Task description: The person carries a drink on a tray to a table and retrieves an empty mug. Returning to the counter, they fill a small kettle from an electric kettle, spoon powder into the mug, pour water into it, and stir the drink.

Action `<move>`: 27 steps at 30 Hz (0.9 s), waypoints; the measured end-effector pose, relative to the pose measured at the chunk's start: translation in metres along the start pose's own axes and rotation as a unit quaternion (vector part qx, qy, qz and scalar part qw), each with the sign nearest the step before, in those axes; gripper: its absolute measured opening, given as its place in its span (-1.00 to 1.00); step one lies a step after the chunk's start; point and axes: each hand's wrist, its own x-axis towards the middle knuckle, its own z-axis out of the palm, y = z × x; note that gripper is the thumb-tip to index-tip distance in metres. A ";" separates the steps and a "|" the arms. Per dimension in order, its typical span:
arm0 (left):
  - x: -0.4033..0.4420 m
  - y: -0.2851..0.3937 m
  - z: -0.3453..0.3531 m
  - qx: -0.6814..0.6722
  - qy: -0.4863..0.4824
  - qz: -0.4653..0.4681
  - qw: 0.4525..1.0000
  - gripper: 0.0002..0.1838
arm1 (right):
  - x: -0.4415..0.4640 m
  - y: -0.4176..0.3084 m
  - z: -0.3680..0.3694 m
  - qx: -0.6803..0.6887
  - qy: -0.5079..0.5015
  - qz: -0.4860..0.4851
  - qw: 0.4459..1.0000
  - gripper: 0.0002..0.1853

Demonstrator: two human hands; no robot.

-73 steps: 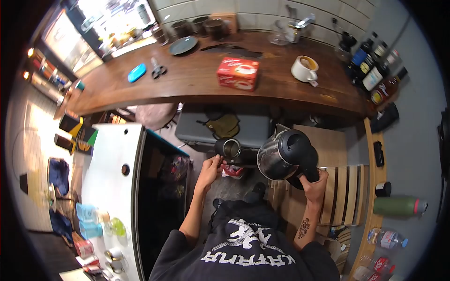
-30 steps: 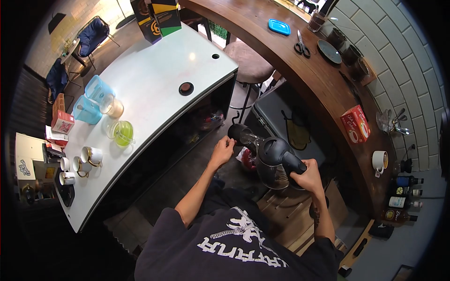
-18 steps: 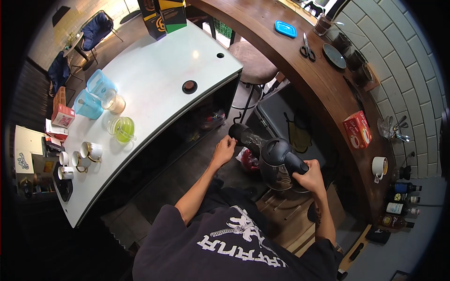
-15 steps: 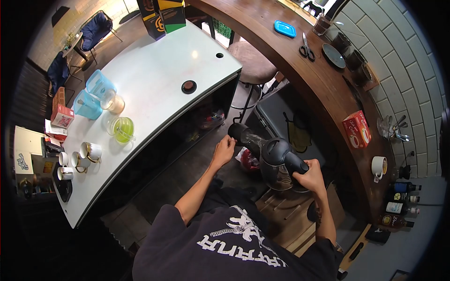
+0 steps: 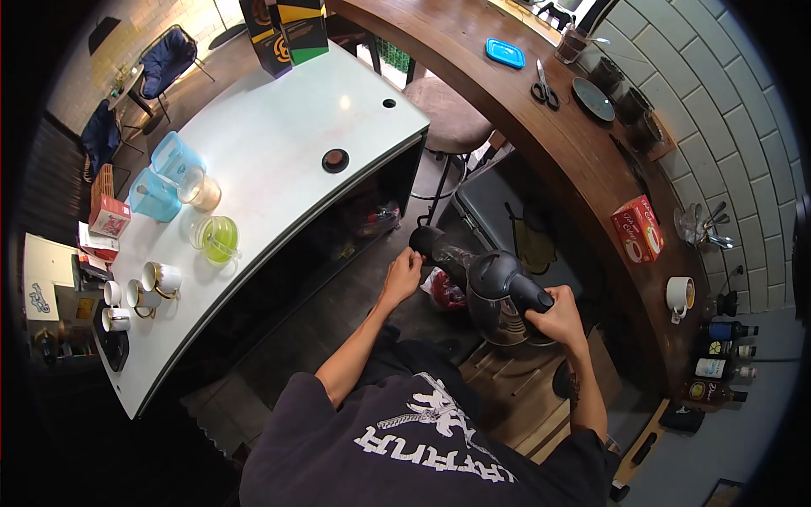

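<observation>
My right hand (image 5: pixel 559 317) is wrapped round the handle of an electric kettle (image 5: pixel 497 313) with a black lid and see-through body. The kettle is tilted, its spout toward the left, above a wooden surface (image 5: pixel 541 406). Clear water shows between the spout and a dark cup (image 5: pixel 427 240). My left hand (image 5: pixel 404 275) pinches the near side of this cup, whose mouth faces the kettle. The exact grip on the cup is partly hidden by my fingers.
A white counter (image 5: pixel 279 127) on the left carries blue jugs (image 5: pixel 155 194), a glass of green liquid (image 5: pixel 220 241) and several white-and-gold cups (image 5: pixel 160 279). Along the curved wooden counter (image 5: pixel 583 165) are scissors (image 5: pixel 545 87), a red box (image 5: pixel 638 230) and a white cup (image 5: pixel 678 294). A stool (image 5: pixel 446 114) stands between.
The view has shifted slightly, so the counters sit a little further left. Both hands keep their holds, and the kettle stays tilted at the cup.
</observation>
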 end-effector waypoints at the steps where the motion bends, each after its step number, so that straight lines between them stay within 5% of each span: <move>1: -0.001 0.004 -0.001 -0.006 -0.001 -0.018 1.000 -0.68 | -0.001 -0.002 -0.001 -0.005 0.002 0.000 1.000 -0.40; 14: -0.002 -0.015 0.007 -0.054 -0.046 -0.039 0.997 -0.68 | -0.002 -0.011 -0.001 -0.028 -0.010 0.002 1.000 -0.36; 19: -0.008 -0.003 0.005 -0.209 -0.096 -0.139 0.963 -0.71 | 0.001 -0.003 0.003 -0.029 -0.023 0.009 0.999 -0.34; 27: -0.008 0.002 -0.001 -0.273 -0.166 -0.224 0.921 -0.73 | -0.003 -0.007 0.004 -0.020 0.006 0.008 1.000 -0.33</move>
